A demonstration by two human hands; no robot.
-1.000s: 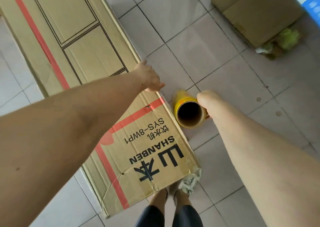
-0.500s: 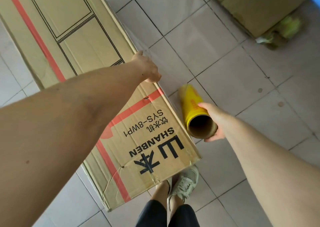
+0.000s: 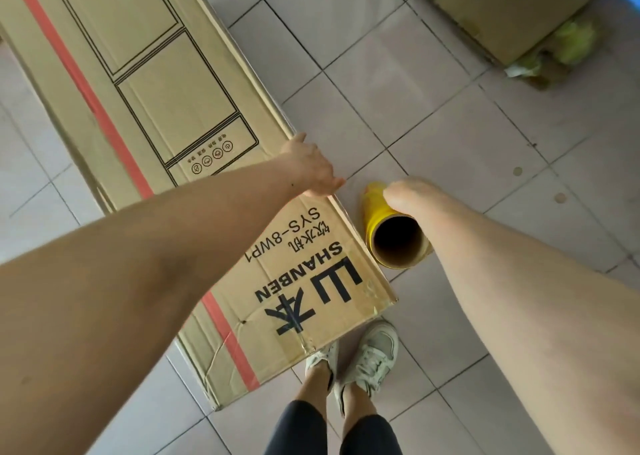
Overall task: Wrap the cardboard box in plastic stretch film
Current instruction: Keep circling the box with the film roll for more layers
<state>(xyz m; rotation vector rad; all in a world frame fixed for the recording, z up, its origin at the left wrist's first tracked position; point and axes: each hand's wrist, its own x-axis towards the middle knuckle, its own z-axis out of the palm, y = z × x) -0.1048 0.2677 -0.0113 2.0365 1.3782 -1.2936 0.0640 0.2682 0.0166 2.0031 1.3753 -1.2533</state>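
Right hand (image 3: 410, 196) closed over the top of the stretch film roll (image 3: 388, 227), fingers wrapped down its far side and out of sight; roll yellow on the outside, brown cardboard core open toward the camera. Roll held just beside the long right edge of the cardboard box (image 3: 180, 163), near but seemingly apart from it, above the tiled floor (image 3: 433, 115). Left hand (image 3: 310, 168) laid flat and spread open on that same box edge, palm down, fingertips reaching over the rim, gripping nothing. Both hands close together, the box edge between them. Box long and flat on the floor, running away to the upper left, printed with a red stripe, black line panels and "SHANBEN SYS-8WP1" at the near end. Two pale sneakers (image 3: 375, 354) right at the box's near corner. Flattened cardboard (image 3: 509, 11) well apart at upper right.
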